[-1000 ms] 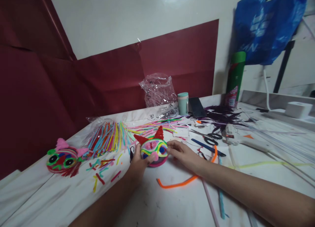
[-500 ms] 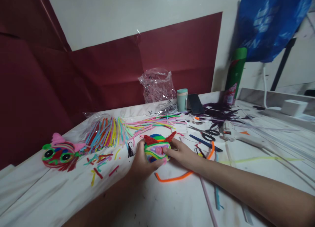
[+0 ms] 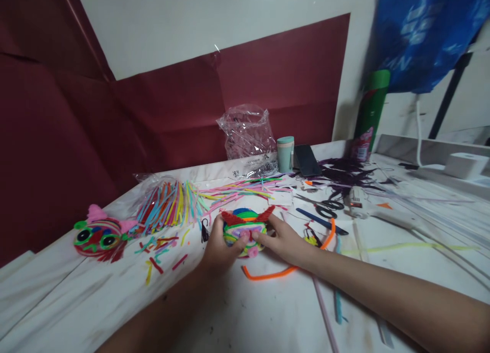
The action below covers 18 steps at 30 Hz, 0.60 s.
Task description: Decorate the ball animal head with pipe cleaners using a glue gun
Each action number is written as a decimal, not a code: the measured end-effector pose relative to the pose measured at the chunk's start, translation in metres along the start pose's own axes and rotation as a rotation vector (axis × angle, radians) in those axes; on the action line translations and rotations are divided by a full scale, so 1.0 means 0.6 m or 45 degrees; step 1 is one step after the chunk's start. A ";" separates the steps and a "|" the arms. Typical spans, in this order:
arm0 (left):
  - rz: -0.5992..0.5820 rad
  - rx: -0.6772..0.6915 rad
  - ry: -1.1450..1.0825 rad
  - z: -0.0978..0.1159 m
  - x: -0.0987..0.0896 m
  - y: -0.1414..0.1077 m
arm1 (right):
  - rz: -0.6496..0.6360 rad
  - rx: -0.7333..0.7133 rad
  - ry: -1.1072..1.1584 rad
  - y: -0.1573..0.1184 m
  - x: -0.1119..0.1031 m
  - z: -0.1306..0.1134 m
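Observation:
Between my two hands is a round pipe-cleaner animal head [image 3: 245,218], striped in many colours, with two red pointed ears and a pink piece low on its front. My left hand [image 3: 223,248] grips its left side, thumb on the front. My right hand [image 3: 278,239] holds the right side, its thumb pressed on the face near the other thumb. Fingers behind the head are hidden. An orange pipe cleaner [image 3: 273,276] curves on the table just below and right of the hands. Left of them lies a small black tassel [image 3: 205,231].
A finished-looking pipe-cleaner head [image 3: 100,235] with pink ears sits at left. Bundled pipe cleaners [image 3: 168,207] and cut scraps [image 3: 161,251] lie nearby. To the right are scissors [image 3: 325,207], a dark blue strip [image 3: 320,221], a glue gun [image 3: 377,212], and behind, a mint cup [image 3: 285,155].
My left thumb has moved up onto the face of the head, close to the right thumb. The head is tipped slightly, and both hands keep hold. The camera view has shifted a little.

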<state>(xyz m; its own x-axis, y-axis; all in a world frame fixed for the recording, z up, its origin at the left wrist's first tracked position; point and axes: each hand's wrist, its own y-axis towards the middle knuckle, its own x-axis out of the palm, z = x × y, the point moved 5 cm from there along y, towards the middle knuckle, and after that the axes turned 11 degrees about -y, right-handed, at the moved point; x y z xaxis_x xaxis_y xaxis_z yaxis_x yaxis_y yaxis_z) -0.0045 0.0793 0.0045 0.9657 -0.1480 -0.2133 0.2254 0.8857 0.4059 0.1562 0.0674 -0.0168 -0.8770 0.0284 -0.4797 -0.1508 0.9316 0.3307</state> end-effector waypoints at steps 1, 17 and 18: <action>-0.008 -0.009 -0.029 -0.001 0.000 0.000 | 0.001 0.000 -0.012 -0.001 0.000 -0.001; -0.169 -0.192 -0.303 -0.027 -0.001 0.009 | -0.110 0.122 0.099 0.015 0.004 0.023; -0.262 -0.241 -0.328 -0.033 0.001 0.008 | -0.108 0.109 0.101 0.016 0.003 0.023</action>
<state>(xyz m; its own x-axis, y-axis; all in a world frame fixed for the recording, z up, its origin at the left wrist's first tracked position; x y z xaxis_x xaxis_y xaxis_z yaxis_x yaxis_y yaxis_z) -0.0052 0.0921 -0.0112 0.9090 -0.4155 -0.0331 0.4132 0.8881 0.2014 0.1597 0.0812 -0.0257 -0.8965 -0.0773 -0.4363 -0.1895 0.9570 0.2197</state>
